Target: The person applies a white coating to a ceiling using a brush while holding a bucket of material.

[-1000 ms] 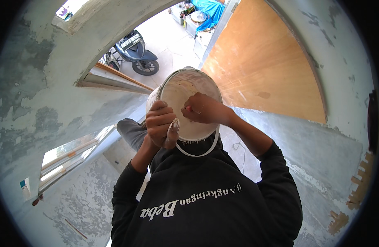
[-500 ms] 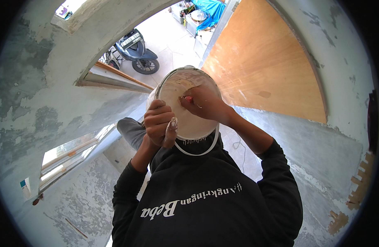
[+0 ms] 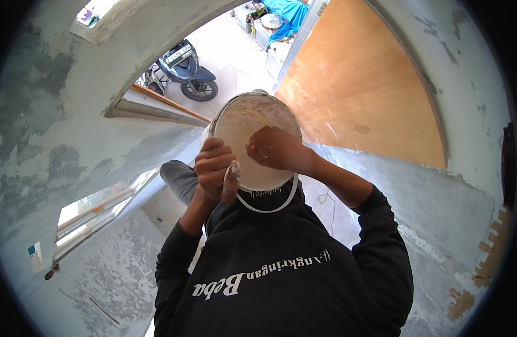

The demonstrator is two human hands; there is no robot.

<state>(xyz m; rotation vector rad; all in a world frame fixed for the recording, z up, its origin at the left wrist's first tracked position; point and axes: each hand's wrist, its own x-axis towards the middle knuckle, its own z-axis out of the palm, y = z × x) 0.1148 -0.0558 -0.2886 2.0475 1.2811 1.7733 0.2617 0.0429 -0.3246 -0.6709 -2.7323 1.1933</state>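
A white bucket (image 3: 229, 121) is in front of my body, its mouth facing up and its inner wall smeared with pale residue. My left hand (image 3: 214, 169) is closed on the bucket's near left rim, and its thumb is caked with white material. Inside the mouth, my right hand (image 3: 274, 149) is closed in a fist around a tool with a red handle (image 3: 253, 147). Only a speck of red shows; the tool's working end is hidden. The bucket's white bail handle (image 3: 270, 211) hangs down against my black top.
A tan wooden door (image 3: 365, 84) stands at the right of the doorway. Beyond the opening are a parked motorcycle (image 3: 185, 70) and a blue tarp (image 3: 286, 17). Patchy grey walls surround me, with a window (image 3: 93, 210) at left. A thin cable (image 3: 326, 199) lies on the floor.
My right hand has turned and shifted slightly within the bucket, so less of the red handle shows. My left hand keeps its hold on the rim.
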